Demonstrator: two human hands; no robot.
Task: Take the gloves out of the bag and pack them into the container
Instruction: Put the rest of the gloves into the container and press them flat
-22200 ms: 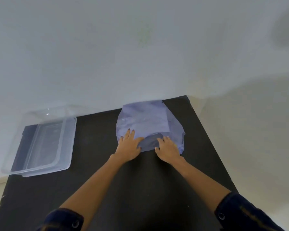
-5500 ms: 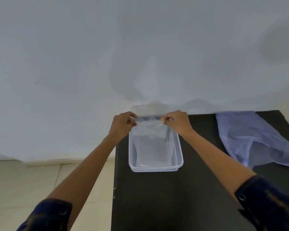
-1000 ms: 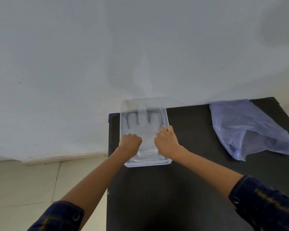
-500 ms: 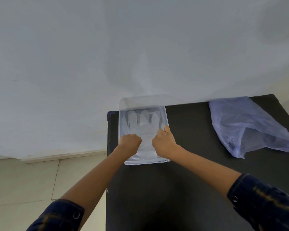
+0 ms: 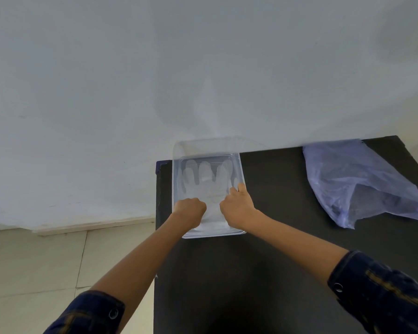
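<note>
A clear plastic container (image 5: 176,189) stands at the far left corner of the black table (image 5: 263,273). A translucent white glove (image 5: 203,179) lies flat inside it, fingers pointing away from me. My left hand (image 5: 190,210) is a closed fist on the glove's cuff end. My right hand (image 5: 237,206) is curled on the glove's right side, fingertips against the container's right wall. The pale purple plastic bag (image 5: 352,179) lies crumpled at the far right of the table, and what it holds is hidden.
A clear lid (image 5: 203,145) leans behind the container against the white wall (image 5: 203,68). The table's left edge drops to a tiled floor (image 5: 46,261) just beside the container.
The glove's fingers, which reached up the far wall a second ago, now lie flatter in the container. My right hand has shifted slightly toward the right wall. My left fist has stayed put.
</note>
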